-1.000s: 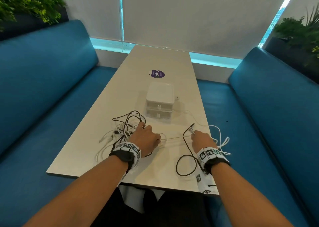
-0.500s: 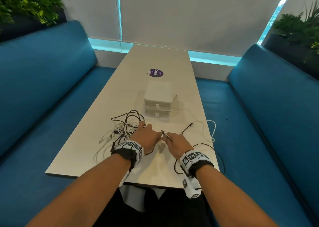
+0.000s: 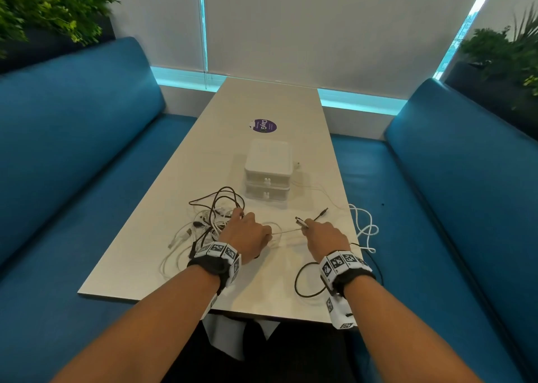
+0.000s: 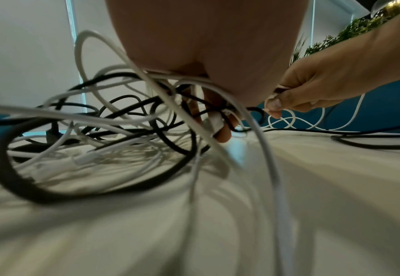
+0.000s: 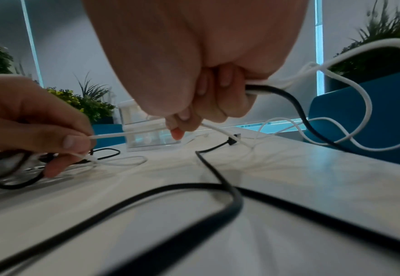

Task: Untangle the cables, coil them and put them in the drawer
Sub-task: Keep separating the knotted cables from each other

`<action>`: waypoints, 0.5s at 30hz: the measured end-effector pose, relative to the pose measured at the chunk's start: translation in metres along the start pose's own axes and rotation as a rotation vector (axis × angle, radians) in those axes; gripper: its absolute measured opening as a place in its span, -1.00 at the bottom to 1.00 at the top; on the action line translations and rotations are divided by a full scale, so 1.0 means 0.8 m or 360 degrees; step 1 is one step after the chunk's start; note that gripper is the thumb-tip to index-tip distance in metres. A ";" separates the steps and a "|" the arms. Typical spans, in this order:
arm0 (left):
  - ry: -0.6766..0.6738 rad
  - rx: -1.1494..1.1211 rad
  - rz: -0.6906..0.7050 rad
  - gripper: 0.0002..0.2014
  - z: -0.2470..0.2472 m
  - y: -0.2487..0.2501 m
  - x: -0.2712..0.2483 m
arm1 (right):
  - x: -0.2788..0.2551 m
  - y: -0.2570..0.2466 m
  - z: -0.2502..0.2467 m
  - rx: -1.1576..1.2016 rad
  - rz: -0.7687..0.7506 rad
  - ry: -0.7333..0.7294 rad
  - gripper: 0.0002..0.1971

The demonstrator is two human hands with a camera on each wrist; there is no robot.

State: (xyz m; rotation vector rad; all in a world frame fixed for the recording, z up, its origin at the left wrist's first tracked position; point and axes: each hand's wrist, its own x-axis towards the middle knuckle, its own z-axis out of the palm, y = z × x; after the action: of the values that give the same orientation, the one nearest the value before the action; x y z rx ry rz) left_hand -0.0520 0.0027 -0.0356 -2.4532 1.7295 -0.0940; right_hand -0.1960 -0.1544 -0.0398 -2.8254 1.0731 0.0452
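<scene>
Thin white cable (image 3: 286,231) runs taut and nearly level, left to right, between our two hands. Our left hand (image 3: 247,237) pinches its one end beside the tangle of black and white cables (image 3: 209,216); our right hand (image 3: 323,237) grips the other, fingers curled, along with a black cable (image 5: 295,104) trailing behind. Farther off stands the white plastic two-drawer box (image 3: 267,170), drawers facing us. Beyond it, a purple round sticker (image 3: 263,125) reads "ClayG".
</scene>
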 end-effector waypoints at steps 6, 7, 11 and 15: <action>0.0029 -0.0027 0.0043 -0.68 -0.003 0.008 0.003 | 0.003 0.012 0.001 0.0034 0.0168 0.0017 -0.71; 0.0023 -0.0025 0.0046 -0.69 -0.002 0.008 0.004 | 0.003 0.010 0.001 0.0031 0.0176 0.0004 -0.71; 0.0005 0.0018 0.0026 -0.69 -0.001 0.008 0.004 | 0.000 -0.005 0.001 0.0120 0.0055 0.0024 -0.69; 0.0002 0.0038 0.0024 -0.72 -0.002 0.014 0.003 | -0.003 -0.038 0.011 0.0492 -0.0240 -0.0054 -0.67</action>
State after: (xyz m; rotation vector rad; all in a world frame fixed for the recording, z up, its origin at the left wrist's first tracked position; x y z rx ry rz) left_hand -0.0617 -0.0036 -0.0356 -2.4231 1.7370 -0.1143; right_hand -0.1772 -0.1292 -0.0452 -2.6045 0.7798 -0.0796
